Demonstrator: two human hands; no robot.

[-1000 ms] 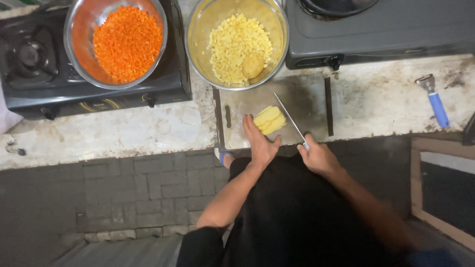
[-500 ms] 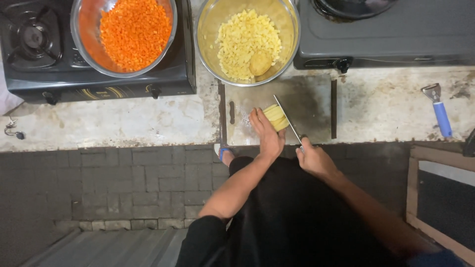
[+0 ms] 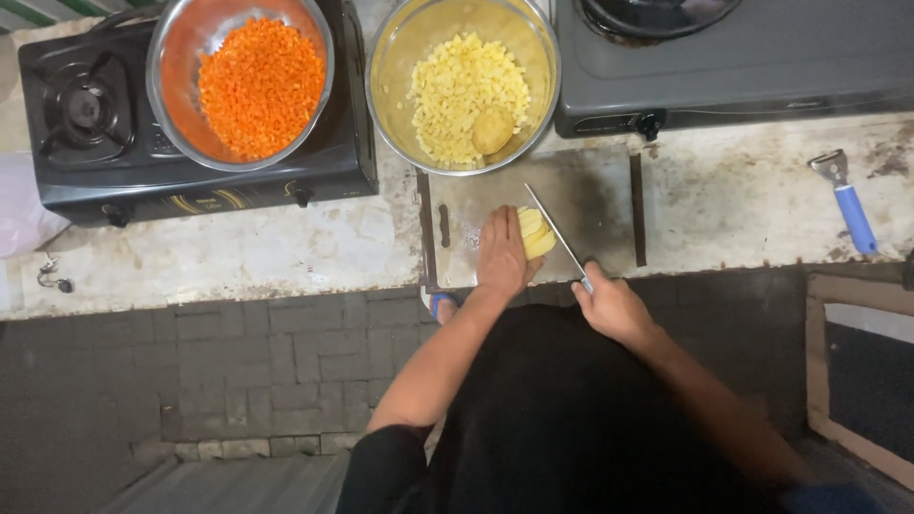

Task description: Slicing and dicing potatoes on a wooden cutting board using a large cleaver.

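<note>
My left hand (image 3: pixel 502 252) pins the sliced potato (image 3: pixel 535 233) (board-flat), right hand (image 3: pixel 614 305) gripping the knife (image 3: pixel 557 233) mid-cut; next stroke needs fingertips clear.

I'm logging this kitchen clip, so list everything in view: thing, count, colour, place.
potato: one, yellow, partly sliced, on the board under the left hand
knife: one, steel, blade against the potato
cutting board: one, grey, counter edge
bowl of diced potato: one, steel, behind the board
bowl of diced carrot: one, steel, on the black stove
black stove: one, left
grey stove: one, right
peeler: one, blue handle, counter right
left hand: holds the potato
right hand: grips the knife
</note>
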